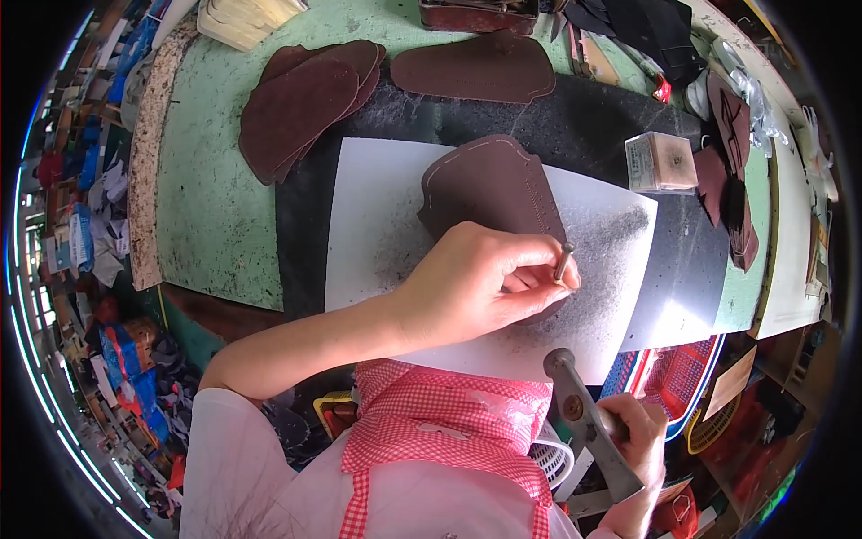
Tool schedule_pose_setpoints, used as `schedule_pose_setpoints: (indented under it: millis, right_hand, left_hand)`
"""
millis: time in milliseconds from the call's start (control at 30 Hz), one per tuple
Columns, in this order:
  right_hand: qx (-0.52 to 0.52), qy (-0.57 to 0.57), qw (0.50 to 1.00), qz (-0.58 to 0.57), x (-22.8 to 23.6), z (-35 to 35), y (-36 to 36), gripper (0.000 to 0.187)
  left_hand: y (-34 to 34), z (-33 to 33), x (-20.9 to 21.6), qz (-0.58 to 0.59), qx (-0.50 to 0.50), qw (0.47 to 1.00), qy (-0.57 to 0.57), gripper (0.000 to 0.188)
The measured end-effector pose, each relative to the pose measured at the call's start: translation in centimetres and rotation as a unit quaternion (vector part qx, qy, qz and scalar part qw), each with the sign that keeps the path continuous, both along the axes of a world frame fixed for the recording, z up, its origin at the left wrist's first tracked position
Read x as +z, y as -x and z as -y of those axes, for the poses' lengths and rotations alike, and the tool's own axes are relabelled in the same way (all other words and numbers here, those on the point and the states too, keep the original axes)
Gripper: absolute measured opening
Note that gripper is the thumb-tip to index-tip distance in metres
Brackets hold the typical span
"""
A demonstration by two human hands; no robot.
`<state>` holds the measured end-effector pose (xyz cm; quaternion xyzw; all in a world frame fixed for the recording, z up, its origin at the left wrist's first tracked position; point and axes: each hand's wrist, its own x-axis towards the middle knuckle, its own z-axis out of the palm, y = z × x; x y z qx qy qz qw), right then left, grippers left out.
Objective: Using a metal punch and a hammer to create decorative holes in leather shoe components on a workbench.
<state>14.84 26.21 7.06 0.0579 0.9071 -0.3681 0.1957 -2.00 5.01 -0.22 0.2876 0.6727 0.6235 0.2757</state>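
Note:
Between its thumb and fingers my left hand (489, 278) pinches a short metal punch (563, 261), held over the right edge of a brown leather piece (480, 184). That piece has a pale dashed line near its far edge and a row of small holes down its right side. It lies on a white sheet (377, 225) speckled with dark bits, and my hand covers its near part. Lower right, at the table's front edge, my right hand (637, 440) is wrapped round the handle of a hammer (584, 413), whose metal head is raised toward me. The punch's lower tip is hidden.
Brown leather pieces (301, 103) are stacked at the far left, with another piece (473, 67) at the back. A clear box (662, 162) stands right of the sheet. Leather scraps (732, 171) lie farther right. Plastic baskets (673, 377) sit below the table's right front edge.

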Motion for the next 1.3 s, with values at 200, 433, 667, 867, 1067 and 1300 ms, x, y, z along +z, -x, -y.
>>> schedule_pose_setpoints:
  millis: [200,433,667,867,1067,1300]
  right_hand:
    - [-0.012,0.006,1.0,-0.007,0.1,0.0,-0.5,0.023]
    - [-0.04,-0.026,0.998,-0.031,0.3,0.3,-1.1,0.023]
    - [-0.112,-0.012,0.993,-0.039,0.2,-0.2,-1.3,0.025]
    - [-0.193,0.053,0.962,-0.187,0.1,-0.7,-1.0,0.037]
    - [-0.234,0.217,0.945,-0.076,2.2,-0.7,-1.7,0.064]
    - [-0.117,0.18,0.968,-0.13,0.8,0.8,1.8,0.049]
  left_hand:
    - [-0.1,-0.2,-0.3,0.0,0.005,1.0,-0.019,0.014]
    - [-0.1,0.0,-0.3,-0.017,-0.003,1.0,-0.025,0.013]
    - [-0.3,0.0,-0.1,-0.034,-0.011,0.999,0.007,0.011]
    - [-0.8,0.2,-0.4,-0.101,0.001,0.995,0.013,0.012]
    - [-1.7,0.1,0.4,-0.291,-0.002,0.954,0.076,0.012]
    - [-0.4,0.7,-0.3,0.04,0.001,0.999,0.015,0.012]
